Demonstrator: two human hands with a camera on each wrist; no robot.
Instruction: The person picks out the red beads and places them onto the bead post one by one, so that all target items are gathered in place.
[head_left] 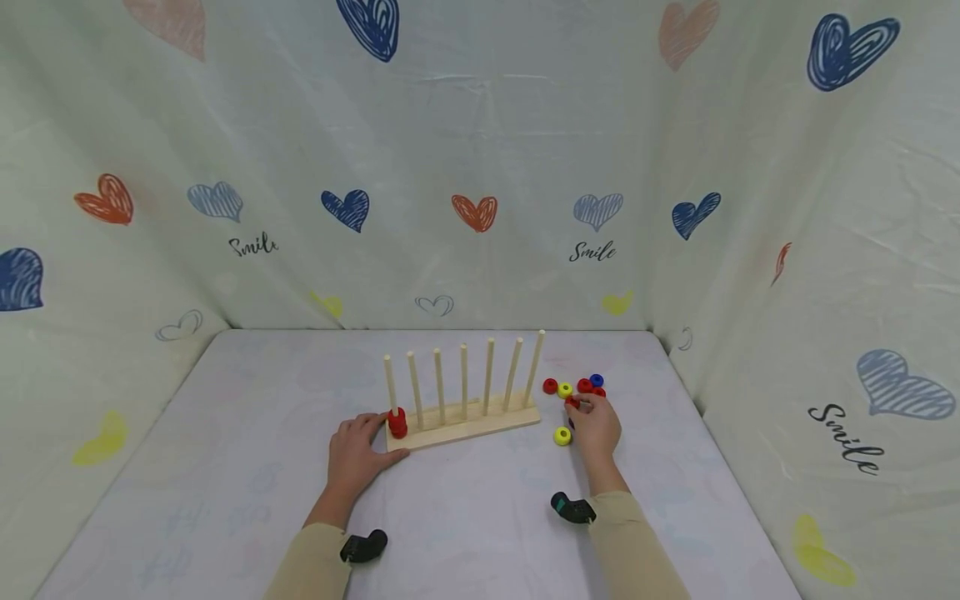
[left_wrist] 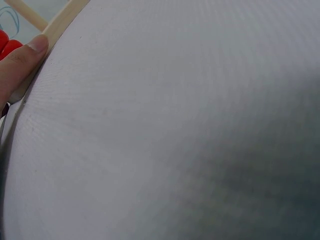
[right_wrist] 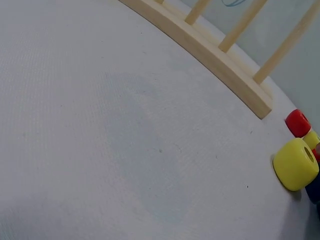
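A pale wooden peg rack with several upright pegs stands mid-table. My left hand grips its left end, thumb along the front edge and fingers round the far side. Red beads sit stacked low on the leftmost peg, beside that hand; the left wrist view shows the thumb against the wood. Right of the rack, my right hand pinches a red bead between thumb and fingertips, among loose beads. A yellow bead lies just left of this hand. Dark beads are partly hidden by the hand.
Beyond the right hand lie a red bead, another yellow bead, a blue bead and more red ones. The white-covered table meets a heart-printed curtain at the back and sides. Both wrists carry black straps.
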